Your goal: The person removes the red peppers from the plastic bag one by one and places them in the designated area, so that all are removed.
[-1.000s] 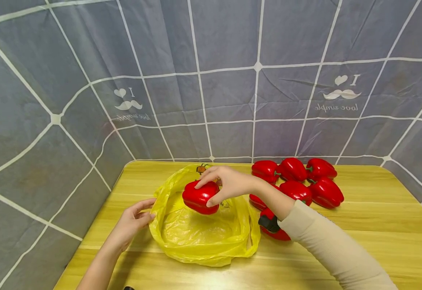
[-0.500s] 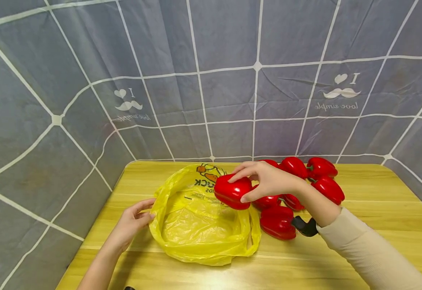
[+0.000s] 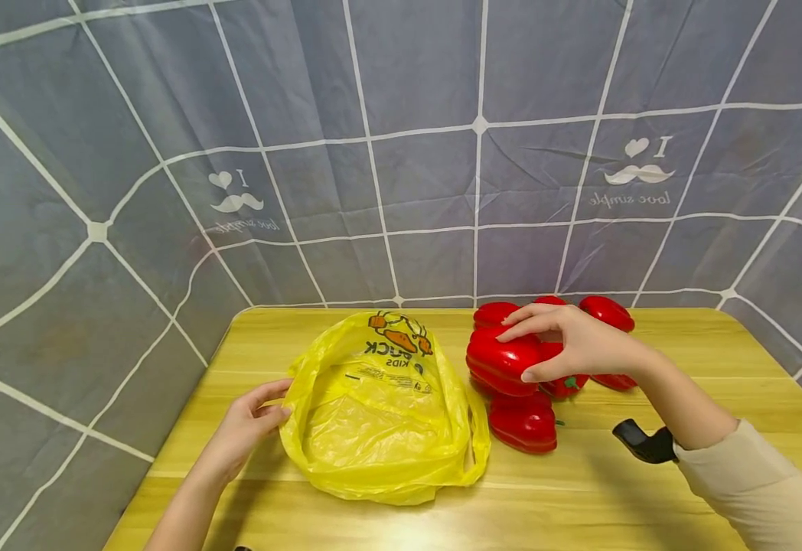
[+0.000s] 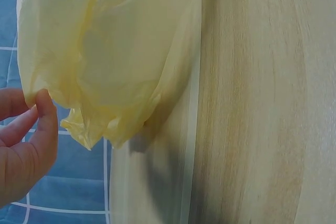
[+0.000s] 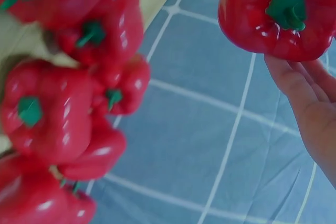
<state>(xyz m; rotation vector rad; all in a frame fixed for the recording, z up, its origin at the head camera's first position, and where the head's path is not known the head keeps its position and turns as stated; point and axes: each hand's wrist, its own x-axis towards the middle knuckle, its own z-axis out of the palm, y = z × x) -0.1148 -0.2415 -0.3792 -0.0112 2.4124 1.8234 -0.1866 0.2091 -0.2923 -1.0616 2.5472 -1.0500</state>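
My right hand (image 3: 583, 342) grips a red bell pepper (image 3: 500, 363) from above, thumb on the near side, over the left part of a group of red bell peppers. In the right wrist view the held pepper (image 5: 247, 19) shows its green stem, apart from the peppers (image 5: 47, 114) at left. A yellow plastic bag (image 3: 373, 432) with a printed duck stands with its mouth spread wide. At its left rim my left hand (image 3: 242, 430) pinches the film between thumb and fingers, as the left wrist view shows at the bag (image 4: 115, 51).
Several peppers lie at the back right, one pepper (image 3: 523, 425) nearest the front, beside the bag's right handle. The wooden table (image 3: 718, 398) meets a grey checked cloth (image 3: 428, 191) behind and at the left. A black wrist mount (image 3: 645, 441) sits under my right wrist.
My right hand has carried the pepper from over the bag's mouth rightward to above the other peppers. My left hand has stayed at the bag's left rim.
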